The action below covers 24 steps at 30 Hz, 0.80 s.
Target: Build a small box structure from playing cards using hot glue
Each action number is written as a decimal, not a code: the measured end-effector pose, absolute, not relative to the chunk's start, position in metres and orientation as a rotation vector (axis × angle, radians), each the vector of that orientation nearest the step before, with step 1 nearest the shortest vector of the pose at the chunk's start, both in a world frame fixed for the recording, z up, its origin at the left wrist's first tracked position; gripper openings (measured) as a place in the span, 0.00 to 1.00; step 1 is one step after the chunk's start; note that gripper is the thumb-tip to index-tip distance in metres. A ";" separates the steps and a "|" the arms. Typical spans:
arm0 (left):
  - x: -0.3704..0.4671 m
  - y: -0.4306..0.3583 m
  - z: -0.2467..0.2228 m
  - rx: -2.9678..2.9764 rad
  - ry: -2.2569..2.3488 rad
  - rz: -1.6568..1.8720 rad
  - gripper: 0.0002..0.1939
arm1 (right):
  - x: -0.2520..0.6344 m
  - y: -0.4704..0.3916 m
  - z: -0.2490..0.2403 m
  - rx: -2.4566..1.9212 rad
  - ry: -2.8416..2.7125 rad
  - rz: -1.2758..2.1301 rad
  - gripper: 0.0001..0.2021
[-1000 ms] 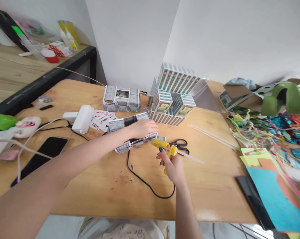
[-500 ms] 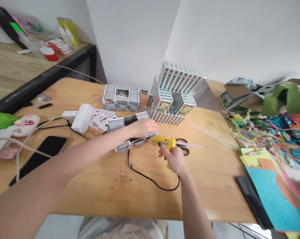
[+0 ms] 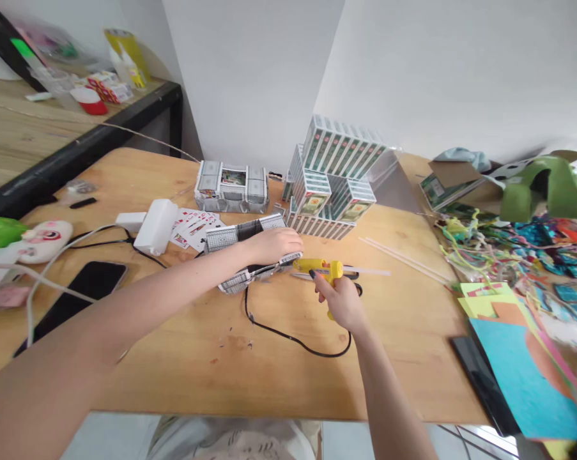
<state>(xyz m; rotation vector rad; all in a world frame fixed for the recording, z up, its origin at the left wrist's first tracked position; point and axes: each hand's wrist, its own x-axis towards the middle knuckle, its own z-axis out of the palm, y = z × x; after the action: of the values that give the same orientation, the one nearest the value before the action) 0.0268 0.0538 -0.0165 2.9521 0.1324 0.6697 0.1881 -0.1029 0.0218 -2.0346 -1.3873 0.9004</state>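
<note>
My left hand is closed on the right end of a grey-and-white patterned card structure, which lies near the middle of the table. Its fingertips are partly hidden behind the hand. In my right hand is a yellow glue gun, its nozzle pointing left beside the structure's right end. A pale glue stick sticks out of the gun's back. Scissors with black handles lie partly under the gun. Behind, a second patterned card structure stands on the table.
Stacked green-and-white card boxes stand at the back. Playing cards, a white adapter and a phone lie left. A black cable loops in front. Coloured paper and tangled strings cover the right side.
My right hand and the glue gun have shifted slightly right, with the nozzle a little farther from the structure, showing more of the scissors' blades. My left hand keeps its hold.
</note>
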 end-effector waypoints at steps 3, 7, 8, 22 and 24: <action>0.027 0.053 -0.015 2.953 0.140 0.671 0.14 | 0.190 -0.104 0.020 -2.062 -1.360 0.884 0.20; 0.027 0.052 -0.013 2.947 0.134 0.666 0.14 | 0.191 -0.106 0.023 -2.087 -1.378 0.820 0.19; 0.027 0.052 -0.012 2.946 0.133 0.668 0.14 | 0.190 -0.106 0.024 -2.099 -1.395 0.790 0.19; 0.026 0.053 -0.015 2.945 0.131 0.686 0.15 | 0.185 -0.130 0.009 -2.150 -1.495 -0.101 0.17; 0.027 0.053 -0.015 2.941 0.136 0.689 0.15 | 0.198 -0.132 0.000 -2.201 -1.421 -0.096 0.16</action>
<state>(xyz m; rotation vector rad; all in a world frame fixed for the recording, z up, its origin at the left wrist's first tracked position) 0.0266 0.0529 -0.0152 2.9412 0.1362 0.6888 0.1982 -0.1318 0.0002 -2.2011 -1.4210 -0.0957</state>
